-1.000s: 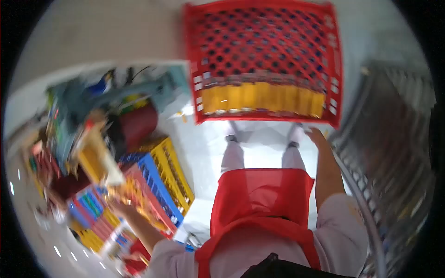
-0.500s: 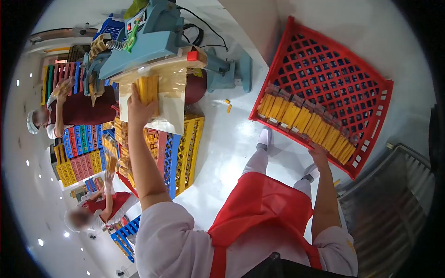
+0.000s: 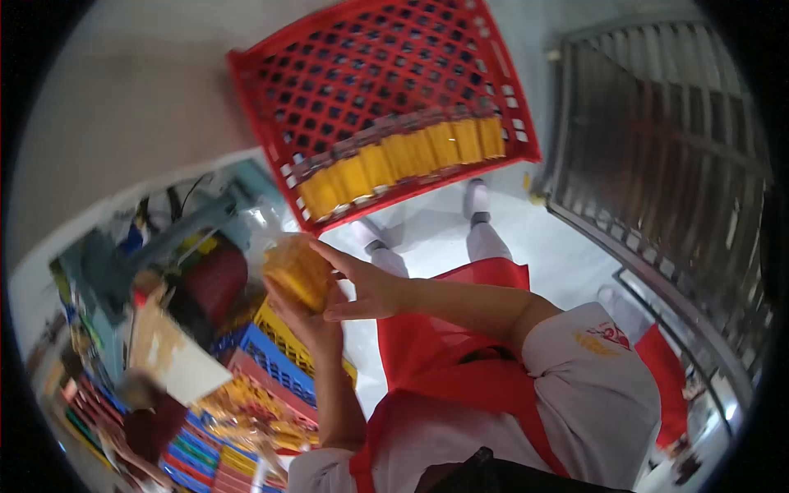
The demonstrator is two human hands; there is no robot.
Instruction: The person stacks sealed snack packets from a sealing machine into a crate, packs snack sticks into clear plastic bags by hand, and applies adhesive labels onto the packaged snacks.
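Packet, oblong, yellow, clear-plastic-wrapped (image 3: 297, 273) — likely slippery, fragile, best taken by its flanks — is resting in the half-curled left hand (image 3: 311, 319); right hand (image 3: 371, 287), loosely open, is apparently touching it, near red lattice crate (image 3: 419, 190).

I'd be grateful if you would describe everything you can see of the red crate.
The red crate looks like rigid plastic, open-topped and rectangular, with a diamond lattice base and slots in its side walls. It sits at an angle in view, beyond the person's feet. Yellow packs touch it, lined up along its nearest side. Neither the left hand nor the right hand grips it.
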